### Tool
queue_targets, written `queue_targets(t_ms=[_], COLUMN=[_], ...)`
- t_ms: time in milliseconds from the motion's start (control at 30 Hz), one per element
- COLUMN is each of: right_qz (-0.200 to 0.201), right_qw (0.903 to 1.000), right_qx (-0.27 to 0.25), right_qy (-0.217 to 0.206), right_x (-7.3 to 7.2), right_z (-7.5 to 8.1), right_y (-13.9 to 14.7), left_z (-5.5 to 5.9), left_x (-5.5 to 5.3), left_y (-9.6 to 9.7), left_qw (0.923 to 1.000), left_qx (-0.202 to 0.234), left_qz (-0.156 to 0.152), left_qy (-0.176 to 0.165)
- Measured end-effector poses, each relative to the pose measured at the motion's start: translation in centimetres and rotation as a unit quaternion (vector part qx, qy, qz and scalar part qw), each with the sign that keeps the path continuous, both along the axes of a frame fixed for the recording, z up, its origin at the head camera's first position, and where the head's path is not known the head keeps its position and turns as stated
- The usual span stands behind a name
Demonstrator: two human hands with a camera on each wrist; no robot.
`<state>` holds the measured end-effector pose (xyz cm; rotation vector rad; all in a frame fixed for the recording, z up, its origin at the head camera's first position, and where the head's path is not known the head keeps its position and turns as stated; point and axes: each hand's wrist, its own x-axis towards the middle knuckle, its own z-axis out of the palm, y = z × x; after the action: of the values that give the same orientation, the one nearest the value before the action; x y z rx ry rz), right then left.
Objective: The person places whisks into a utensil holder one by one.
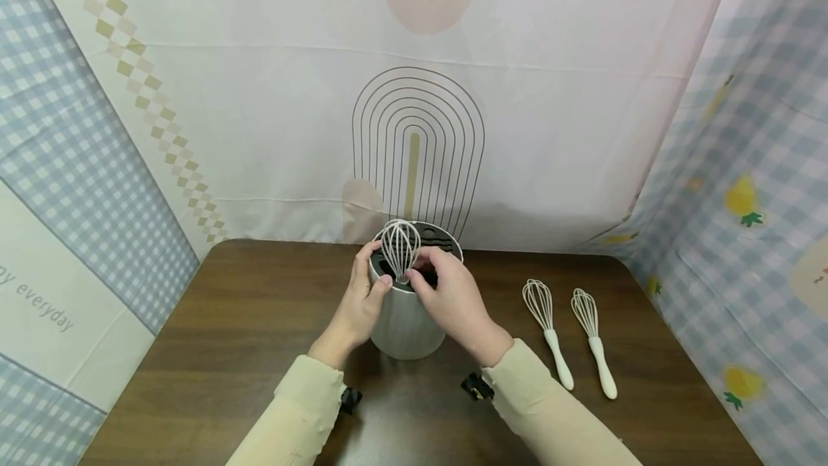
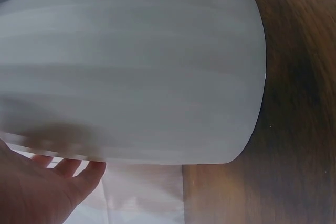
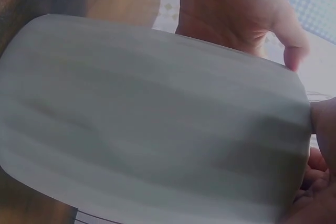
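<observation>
A round, pale grey utensil holder with a dark slotted insert stands on the table. My left hand grips its left side, thumb at the rim; in the left wrist view the fingers lie along its wall. A white whisk stands wires up in the holder's opening, its handle hidden inside. My right hand pinches this whisk low, where the wires meet the handle. In the right wrist view the holder's wall covers most of the frame, hiding the whisk.
Two more white whisks lie side by side on the brown wooden table, right of the holder. A patterned white cloth hangs behind the table, and blue checked cloths hang at both sides.
</observation>
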<state>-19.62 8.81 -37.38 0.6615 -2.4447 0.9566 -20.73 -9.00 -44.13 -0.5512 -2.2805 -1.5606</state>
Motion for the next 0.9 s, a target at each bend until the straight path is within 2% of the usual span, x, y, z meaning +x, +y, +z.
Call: queue_targets(t_ms=[233, 433, 633, 900], right_qz=[0.036, 0.045, 0.034, -0.018], right_qw=[0.9993, 0.9981, 0.9963, 0.9991], right_qx=[-0.004, -0.020, -0.039, -0.025], right_qy=[-0.009, 0.037, 0.069, 0.030], right_x=[0.3, 0.6, 0.5, 0.4], right_z=[0.5, 0.8, 0.6, -0.5], right_y=[0.7, 2.7, 5.0, 8.1], left_z=[-0.1, -0.2, -0.2, -0.3], left_x=[0.0, -0.1, -0.1, 0.0], left_y=[0.0, 0.0, 0.0, 0.0], left_qw=[1.0000, 0.9999, 0.9999, 0.9999], left_qx=[-0.003, 0.007, 0.007, -0.003], left_qz=[0.004, 0.004, 0.009, 0.012], left_qy=[0.005, 0.011, 0.008, -0.004])
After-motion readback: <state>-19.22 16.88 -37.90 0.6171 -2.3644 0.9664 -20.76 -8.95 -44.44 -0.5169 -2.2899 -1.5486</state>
